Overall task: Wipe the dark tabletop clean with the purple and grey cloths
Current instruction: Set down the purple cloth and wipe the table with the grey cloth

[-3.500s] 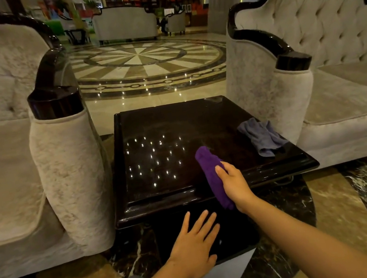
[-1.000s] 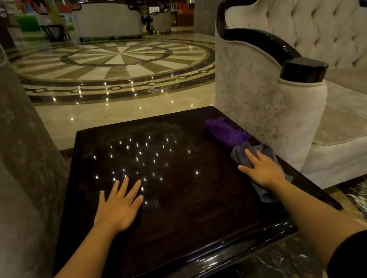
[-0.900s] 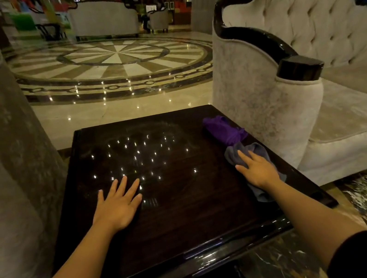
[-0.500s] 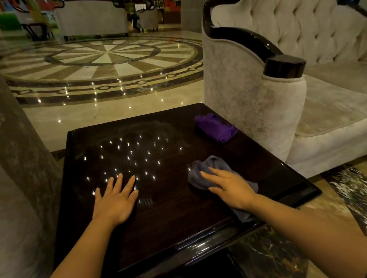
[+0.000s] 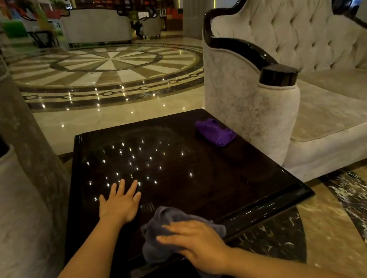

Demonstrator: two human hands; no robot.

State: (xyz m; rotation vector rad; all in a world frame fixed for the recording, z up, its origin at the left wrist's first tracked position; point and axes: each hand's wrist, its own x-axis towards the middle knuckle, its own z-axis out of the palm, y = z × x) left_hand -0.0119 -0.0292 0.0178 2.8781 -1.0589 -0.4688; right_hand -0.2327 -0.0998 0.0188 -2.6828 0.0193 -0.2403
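Dark tabletop stands beside a pale sofa. Left hand lies flat at its eight o'clock, fingers straight and spread, holding nothing. Right hand, fingers straight, presses the grey cloth at the six o'clock edge. Purple cloth lies bunched at two o'clock.

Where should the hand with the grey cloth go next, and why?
Probably push it forward across the table, away from the near edge. The right hand presses the grey cloth flat at that edge, partly hanging over it. The left hand rests flat to its left, and faint smears show further up, towards the purple cloth.
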